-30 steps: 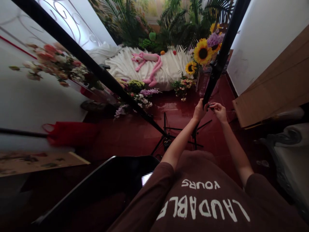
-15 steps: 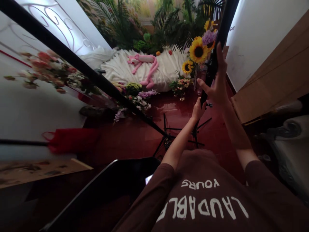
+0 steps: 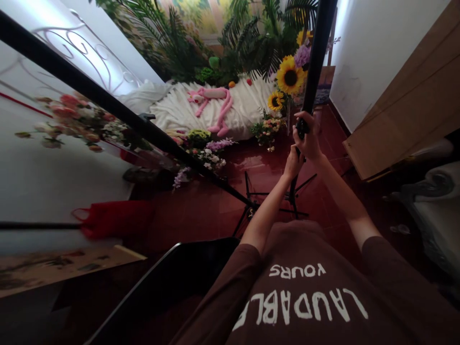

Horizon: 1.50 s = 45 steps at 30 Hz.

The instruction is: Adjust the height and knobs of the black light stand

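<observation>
A black light stand [image 3: 316, 62] rises in front of me, its thin legs [image 3: 294, 203] spread on the floor. My left hand [image 3: 293, 164] is wrapped around its pole, low down. Just above it, my right hand [image 3: 309, 139] closes on the black locking collar [image 3: 302, 127] of the same pole, fingers curled about its knob. The two hands almost touch. To the left, a second black stand [image 3: 158, 134] slants from the upper left corner down to its own legs, and neither hand is on it.
A white-draped platform [image 3: 247, 108] bears a pink plush toy [image 3: 215, 93]. Sunflowers [image 3: 289, 75] stand close behind the pole. Pink flowers [image 3: 68, 112] and a red bag [image 3: 115, 218] are at left. A wooden board [image 3: 402, 105] leans at right, near a carved grey chair [image 3: 438, 191].
My right hand, spread open beside the upper pole before, has come down and closed on the collar. My left hand keeps its grip. The pole stands a little more to the left in view.
</observation>
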Motion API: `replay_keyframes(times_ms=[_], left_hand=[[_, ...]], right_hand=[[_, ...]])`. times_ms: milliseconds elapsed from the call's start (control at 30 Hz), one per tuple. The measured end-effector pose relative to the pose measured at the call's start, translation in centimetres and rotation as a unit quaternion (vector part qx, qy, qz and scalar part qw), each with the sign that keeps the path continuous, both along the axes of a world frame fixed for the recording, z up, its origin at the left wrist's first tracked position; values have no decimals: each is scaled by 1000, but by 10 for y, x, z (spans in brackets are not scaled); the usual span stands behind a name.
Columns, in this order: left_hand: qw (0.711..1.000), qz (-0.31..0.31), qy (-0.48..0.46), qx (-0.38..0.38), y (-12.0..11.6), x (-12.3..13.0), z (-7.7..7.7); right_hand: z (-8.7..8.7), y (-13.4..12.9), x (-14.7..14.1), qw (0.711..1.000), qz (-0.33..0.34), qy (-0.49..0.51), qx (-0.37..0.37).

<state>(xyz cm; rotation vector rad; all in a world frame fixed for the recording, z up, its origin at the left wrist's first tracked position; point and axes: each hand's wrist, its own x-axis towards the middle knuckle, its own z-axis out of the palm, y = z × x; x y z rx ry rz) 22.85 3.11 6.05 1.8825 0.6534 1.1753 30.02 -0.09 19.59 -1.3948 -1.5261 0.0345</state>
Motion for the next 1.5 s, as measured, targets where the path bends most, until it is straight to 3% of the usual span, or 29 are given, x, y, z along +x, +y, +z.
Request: replay_keyframes(times_ms=[167,300,433,600,733,867,1033,1233,1400,1500], left_hand=[[999,-18,-8,37,8,0,-9],[999,-24,-18,25,7,-2,-4],[1000,-16,-18,14,1,-3,0],[1000,13,-24,8,-1,1,-7],[999,29,-21,-15,-1,3,-10],[999,30,-18,-29,-2,2,-6],[1000,13,-23,-15,-3,0,-4],[999,34,-12,16,-3,1,-9],[1000,25,-8,-9,-4,0,-9],[999,32,-15,-13,-5,2,-3]], right_hand=[[-42,-6,0,998,0,37,-47],[-41,-14,4,997,32,48,-42],[-41,-38,14,995,37,84,-38],[-68,-79,28,980,27,175,-92],[-78,-93,26,964,-11,241,-112],[-75,-88,19,931,-53,337,-127],[-71,-73,23,875,-24,453,-170],[-64,-53,31,838,-46,495,-226],[-54,-49,30,737,-2,609,-294],[-52,-50,28,698,16,657,-286]])
